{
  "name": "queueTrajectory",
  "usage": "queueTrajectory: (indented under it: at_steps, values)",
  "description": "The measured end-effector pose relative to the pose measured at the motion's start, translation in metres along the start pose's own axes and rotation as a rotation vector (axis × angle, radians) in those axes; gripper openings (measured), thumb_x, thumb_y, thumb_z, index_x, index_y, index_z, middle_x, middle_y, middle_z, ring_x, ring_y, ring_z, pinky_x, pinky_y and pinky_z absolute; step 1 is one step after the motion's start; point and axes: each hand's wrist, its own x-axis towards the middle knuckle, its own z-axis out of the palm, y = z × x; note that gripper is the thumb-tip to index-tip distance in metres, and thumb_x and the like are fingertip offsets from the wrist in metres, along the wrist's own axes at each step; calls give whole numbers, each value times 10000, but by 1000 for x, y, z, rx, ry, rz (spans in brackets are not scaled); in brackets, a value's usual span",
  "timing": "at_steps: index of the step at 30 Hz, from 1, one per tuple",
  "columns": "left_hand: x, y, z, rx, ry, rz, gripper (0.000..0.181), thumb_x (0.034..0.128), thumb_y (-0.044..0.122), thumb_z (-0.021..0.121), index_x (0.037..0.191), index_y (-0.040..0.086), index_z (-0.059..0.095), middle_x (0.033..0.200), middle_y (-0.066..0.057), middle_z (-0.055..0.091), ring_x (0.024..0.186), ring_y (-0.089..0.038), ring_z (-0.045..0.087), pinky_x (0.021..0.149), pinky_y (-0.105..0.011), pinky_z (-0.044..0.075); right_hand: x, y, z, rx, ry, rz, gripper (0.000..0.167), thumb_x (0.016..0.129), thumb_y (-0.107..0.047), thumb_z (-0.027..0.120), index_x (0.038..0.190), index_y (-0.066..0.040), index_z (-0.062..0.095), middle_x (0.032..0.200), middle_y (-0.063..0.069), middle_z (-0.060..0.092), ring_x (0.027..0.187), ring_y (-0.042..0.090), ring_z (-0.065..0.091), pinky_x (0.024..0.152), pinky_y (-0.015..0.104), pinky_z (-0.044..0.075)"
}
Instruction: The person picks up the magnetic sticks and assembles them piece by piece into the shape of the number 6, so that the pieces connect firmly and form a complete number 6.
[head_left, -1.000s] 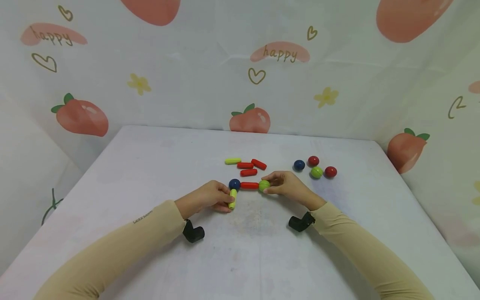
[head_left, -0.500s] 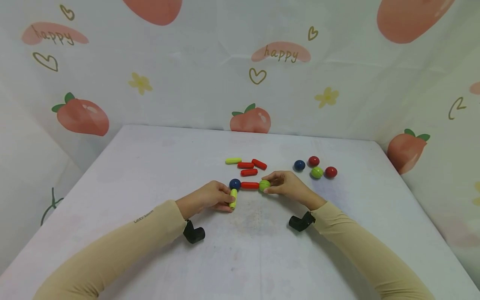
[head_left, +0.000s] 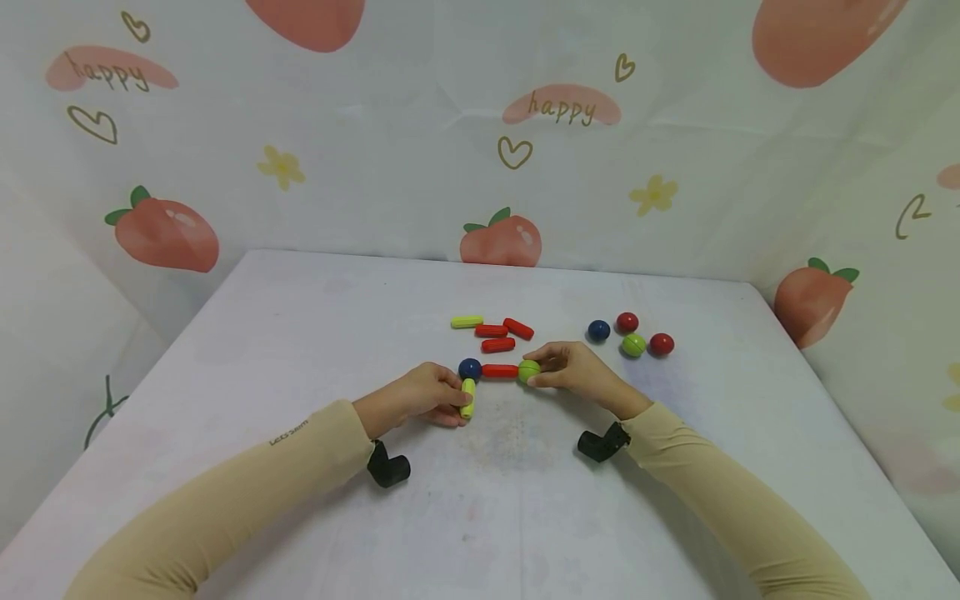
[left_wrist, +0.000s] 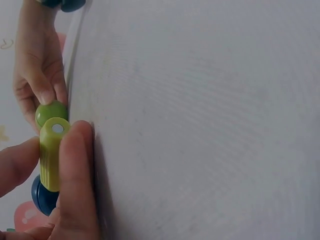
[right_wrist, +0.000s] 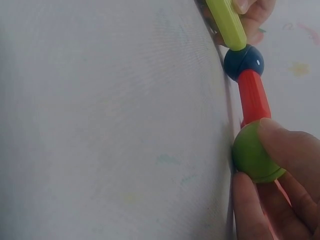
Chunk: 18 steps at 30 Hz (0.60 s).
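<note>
- Left hand [head_left: 420, 392]: grip narrowed to a pinch on a yellow-green rod [left_wrist: 50, 156], whose far end touches a blue ball [head_left: 470, 369].
- Right hand [head_left: 579, 374]: grip closed about a green ball [right_wrist: 255, 152], thumb and fingertips against it.
- A red rod [head_left: 499, 371] spans between these 2 balls, touching both, at the table [head_left: 495, 508].
- Behind: 3 loose red rods [head_left: 498, 344], 1 spare yellow-green rod [head_left: 467, 322].
- Farther right: 4 loose balls [head_left: 633, 345].
</note>
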Motion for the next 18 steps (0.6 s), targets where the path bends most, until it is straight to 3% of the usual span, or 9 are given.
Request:
queueTrajectory:
  at_steps: [6,18]
  values:
    - [0,-1,1,40,0,0,231,923,138,654,1076,-1,551,835,-93,693,601,-96,641,586,-211,546,0,0,0,3,-1,1,397,820,-183,780,1194,-107,671,1148,73,675,1064,225,619,823,290,538]
    - [2,-1,0,50,25,11,238,913,124,664,1085,-4,560,851,-93,681,601,-100,629,588,-216,547,-1,1,1,-2,7,0,399,819,-192,782,1195,-114,674,1147,74,683,1076,233,624,816,291,541]
